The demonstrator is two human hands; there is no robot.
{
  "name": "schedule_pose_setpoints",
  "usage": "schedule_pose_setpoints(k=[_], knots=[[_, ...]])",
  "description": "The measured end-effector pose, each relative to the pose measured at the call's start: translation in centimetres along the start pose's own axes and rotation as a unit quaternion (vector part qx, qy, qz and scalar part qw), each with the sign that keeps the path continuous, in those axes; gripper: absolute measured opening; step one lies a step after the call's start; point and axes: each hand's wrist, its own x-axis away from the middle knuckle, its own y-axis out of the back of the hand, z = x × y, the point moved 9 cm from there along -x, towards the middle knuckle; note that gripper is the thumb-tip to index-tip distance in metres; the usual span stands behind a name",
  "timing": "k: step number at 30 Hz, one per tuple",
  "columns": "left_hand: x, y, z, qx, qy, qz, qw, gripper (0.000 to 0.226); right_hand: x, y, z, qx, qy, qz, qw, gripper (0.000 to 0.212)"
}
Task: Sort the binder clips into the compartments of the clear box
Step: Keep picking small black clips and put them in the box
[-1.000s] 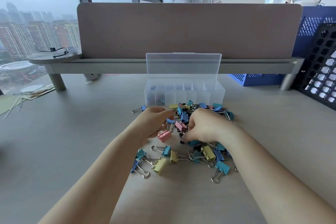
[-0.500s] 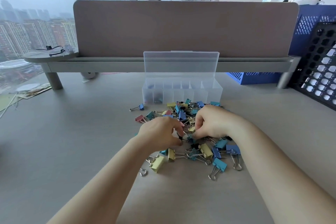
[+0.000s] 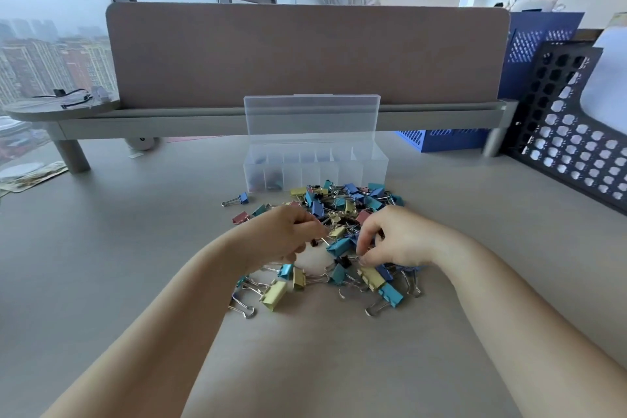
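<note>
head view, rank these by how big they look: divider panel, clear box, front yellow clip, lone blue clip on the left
1. divider panel
2. clear box
3. front yellow clip
4. lone blue clip
The last two are unsure: the yellow one lies nearer the camera.

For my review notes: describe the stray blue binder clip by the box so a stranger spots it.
Find the clear box with its lid standing open, mid-desk. Just off its front left corner lies a blue binder clip. Unlike the heaped clips to its right, it lies alone, silver handles pointing left.
</note>
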Motion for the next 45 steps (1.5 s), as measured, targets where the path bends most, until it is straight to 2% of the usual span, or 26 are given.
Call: schedule_pose_setpoints(k=[1,3,6,9,13,15,17,18,19,21,22,23,24,26,28,29,31,33,35,38,40,42,45], knots=[[0.2,-0.5,0.0,0.11,0.015,0.022,0.994,0.022,0.0,0.1,0.1,-0.004,0.005,-0.007,1.0,0.008],[0.5,-1.2,-0.2,0.287,0.032,0.057,0.956,0.014,-0.2,0.0,0.4,0.003,0.014,-0.023,1.0,0.007],[0.2,-1.6,0.0,0.443,0.058,0.054,0.893,0.011,-0.6,-0.5,0.9,0.042,0.019,-0.022,0.999,0.017],[-0.1,-1.6,0.5,0.501,0.071,0.039,0.862,0.009,-0.9,-1.1,1.2,0.081,0.016,-0.009,0.997,0.025],[-0.1,-1.8,1.0,0.525,0.086,0.045,0.846,0.011,-0.9,-1.0,1.4,0.086,0.023,-0.007,0.996,0.017],[-0.2,-1.9,1.3,0.538,0.095,0.043,0.837,0.013,-1.0,-0.8,1.4,0.04,0.029,-0.005,0.999,0.012],[-0.4,-1.9,1.6,0.538,0.099,0.039,0.836,0.014,-1.1,-0.6,0.8,-0.085,0.001,-0.004,0.996,0.012],[-0.5,-1.9,1.7,0.531,0.102,0.039,0.841,0.014,-1.2,-0.7,0.2,-0.188,-0.022,0.002,0.982,0.014],[-0.5,-1.9,1.8,0.519,0.105,0.041,0.847,0.014,-1.3,-1.0,-0.3,-0.314,-0.043,0.018,0.948,0.016],[-0.5,-2.2,1.7,0.478,0.114,0.048,0.87,0.009,-1.4,-1.7,-0.8,-0.545,-0.071,0.054,0.834,0.017],[-0.4,-2.2,1.7,0.452,0.116,0.043,0.884,0.007,-1.5,-1.8,-1.0,-0.612,-0.079,0.062,0.785,0.016],[-0.5,-2.1,1.8,0.422,0.112,0.029,0.899,0.01,-1.5,-1.8,-1.3,-0.647,-0.082,0.06,0.756,0.017],[-0.6,-1.8,1.8,0.389,0.102,0.011,0.916,0.012,-1.6,-1.7,-1.5,-0.658,-0.081,0.056,0.746,0.019],[-0.6,-1.4,1.6,0.285,0.07,-0.019,0.956,0.016,-1.8,-1.7,-1.9,-0.64,-0.074,0.042,0.764,0.027],[-0.6,-0.7,1.0,0.122,0.032,-0.058,0.99,0.02,-1.9,-1.3,-2.3,-0.567,-0.072,0.009,0.821,0.033],[-0.6,-0.3,0.6,0.031,0.003,-0.088,0.996,0.019,-1.8,-1.0,-2.4,-0.505,-0.072,-0.015,0.86,0.032],[-0.5,-0.2,-0.6,-0.104,-0.068,-0.117,0.985,0.011,-1.6,-0.2,-2.2,-0.368,-0.066,-0.053,0.926,0.032],[-0.4,-1.1,-1.3,-0.161,-0.112,-0.093,0.976,0.003,-1.6,0.3,-1.6,-0.264,-0.038,-0.075,0.961,0.037],[-0.3,-1.8,-1.4,-0.217,-0.123,-0.077,0.965,0.009,-1.4,0.7,-0.7,-0.195,-0.003,-0.078,0.978,0.029],[-0.2,-2.0,-1.7,-0.273,-0.118,-0.082,0.951,0.014,-1.5,0.7,-0.3,-0.125,0.014,-0.072,0.989,0.006],[-0.1,-2.2,-1.9,-0.285,-0.114,-0.085,0.948,0.017,-1.7,0.9,-0.6,-0.099,0.011,-0.087,0.991,0.002],[-0.1,-2.2,-2.0,-0.294,-0.106,-0.092,0.946,0.023,-1.8,1.1,-1.2,-0.072,-0.012,-0.11,0.991,0.009],[-0.1,-2.1,-1.9,-0.316,-0.092,-0.111,0.938,0.025,-1.9,1.0,-2.4,0.013,-0.067,-0.12,0.99,0.029]])
